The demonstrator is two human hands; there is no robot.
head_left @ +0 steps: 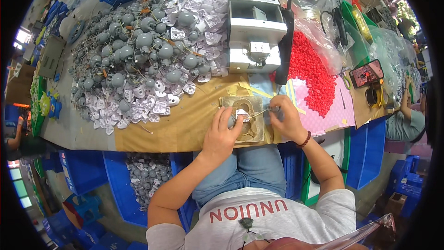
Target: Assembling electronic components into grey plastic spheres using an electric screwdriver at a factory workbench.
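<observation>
My left hand (221, 133) lies over a worn tan block (255, 134) with a hollow cut into it. Its thumb presses a small white plastic part (241, 115) on the block, and its fingers curl around a grey rounded piece (231, 121), partly hidden. To the right of the block, my right hand (289, 121) pinches a small grey rounded part (274, 110), half covered by the fingers. A thin pale wire (260, 113) runs from the white part to the grey one.
Beyond the block stands a white machine (255, 32), with a black upright tool (286, 37) beside it. Grey ball-shaped parts (143, 41) and white plastic pieces (152, 104) are heaped left. Red pieces (319, 78), a phone (366, 73) and tape (373, 96) lie right. Blue bins (122, 190) sit below.
</observation>
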